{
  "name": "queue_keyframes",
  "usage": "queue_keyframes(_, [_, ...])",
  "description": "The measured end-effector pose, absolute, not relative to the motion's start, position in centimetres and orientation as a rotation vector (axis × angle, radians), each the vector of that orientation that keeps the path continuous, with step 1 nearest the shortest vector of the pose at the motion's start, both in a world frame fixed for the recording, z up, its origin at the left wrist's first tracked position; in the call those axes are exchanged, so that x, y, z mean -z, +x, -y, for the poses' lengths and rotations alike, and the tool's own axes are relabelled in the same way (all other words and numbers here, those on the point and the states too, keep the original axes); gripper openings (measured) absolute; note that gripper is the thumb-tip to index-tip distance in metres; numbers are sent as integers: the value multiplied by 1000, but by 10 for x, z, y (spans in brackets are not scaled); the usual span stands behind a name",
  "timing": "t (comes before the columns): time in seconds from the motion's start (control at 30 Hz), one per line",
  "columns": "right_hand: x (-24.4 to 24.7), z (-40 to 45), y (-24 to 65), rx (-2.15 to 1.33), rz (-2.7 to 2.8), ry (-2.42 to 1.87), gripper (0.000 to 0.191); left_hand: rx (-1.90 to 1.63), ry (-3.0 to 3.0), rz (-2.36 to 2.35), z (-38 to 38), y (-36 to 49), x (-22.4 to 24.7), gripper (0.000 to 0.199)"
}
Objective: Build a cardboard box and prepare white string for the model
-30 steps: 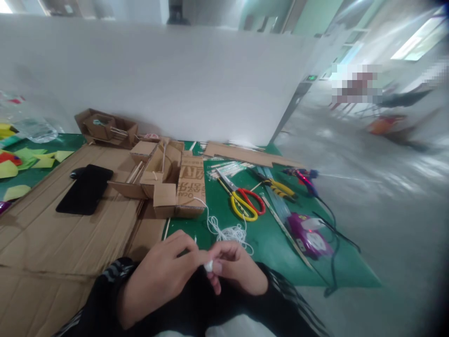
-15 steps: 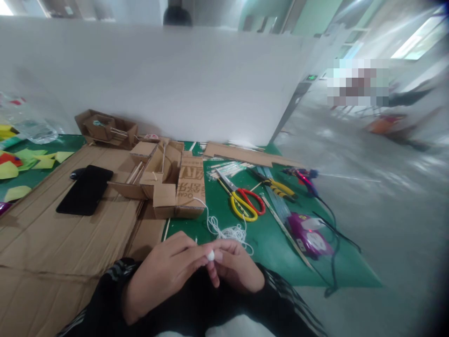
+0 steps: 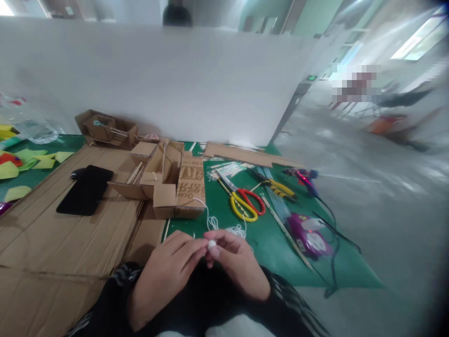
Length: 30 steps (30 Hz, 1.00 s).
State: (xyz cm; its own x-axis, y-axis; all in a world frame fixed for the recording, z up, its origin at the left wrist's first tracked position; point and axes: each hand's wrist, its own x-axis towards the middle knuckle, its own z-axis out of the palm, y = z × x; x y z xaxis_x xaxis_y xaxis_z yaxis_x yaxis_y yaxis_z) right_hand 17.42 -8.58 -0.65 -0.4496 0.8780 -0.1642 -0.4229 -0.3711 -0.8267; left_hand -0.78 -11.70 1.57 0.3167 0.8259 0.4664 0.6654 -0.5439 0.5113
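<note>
My right hand (image 3: 242,267) is closed, pinching a small white ball (image 3: 212,244) between thumb and fingers. From the other side, the closed fingertips of my left hand (image 3: 168,274) meet the same ball. What it is made of I cannot make out. Just beyond my fingers lies a loose tangle of white string (image 3: 237,230), partly hidden by my right hand. One strand of it runs up to a cardboard construction (image 3: 191,175) with open compartments and thin sticks inside.
Scissors (image 3: 250,203) with red and yellow handles lie on the green table (image 3: 351,274), near pliers (image 3: 278,187). Right of them are a glue gun (image 3: 306,180) and a purple device (image 3: 308,238) with cables. A black phone-like slab (image 3: 85,189) rests on cardboard sheets (image 3: 70,248). A white partition (image 3: 157,79) stands behind.
Both hands have risen slightly, away from my body, with the white ball between them. My right fingers have curled in and now cover more of the string tangle.
</note>
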Motion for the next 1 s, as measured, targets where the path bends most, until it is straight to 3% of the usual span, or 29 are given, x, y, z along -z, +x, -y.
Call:
queue_keyframes(0.47, [7,83,165,-1568,1061,-1000,23,-897,2493,-1400,117,-3,-18,17])
queue_keyframes(0.73, [14,81,162,-1748,953,-850,32,-808,2474,-1479,116,-1,-12,21])
queue_keyframes(1.0, [12,83,170,-1660,1044,-868,23,-945,2380,-1396,117,0,-18,19])
